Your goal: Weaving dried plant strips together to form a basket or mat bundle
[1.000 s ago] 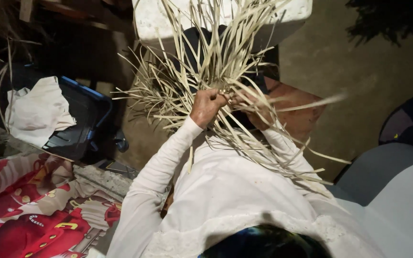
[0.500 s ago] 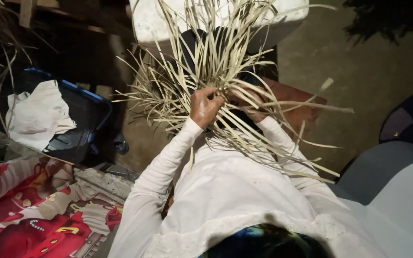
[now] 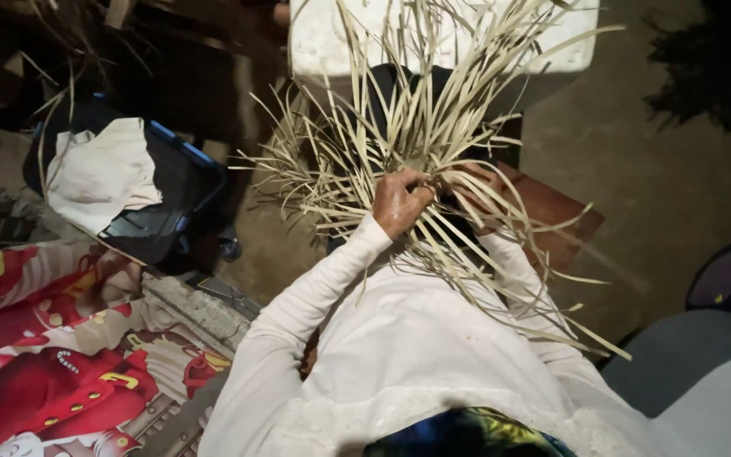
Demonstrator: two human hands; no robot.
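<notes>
Strips (image 3: 399,135) of pale dried leaf fan outward from a woven knot held above the lap. The left hand (image 3: 399,201) is closed tight on that knot, seemingly to pin the crossings. The right hand (image 3: 475,199), beside it and half hidden behind strips, appears curled around them; how tightly cannot be told. Left of the strips, a white cloth (image 3: 99,173) lies on a dark case (image 3: 175,199). Below that lies a red patterned fabric (image 3: 44,364).
</notes>
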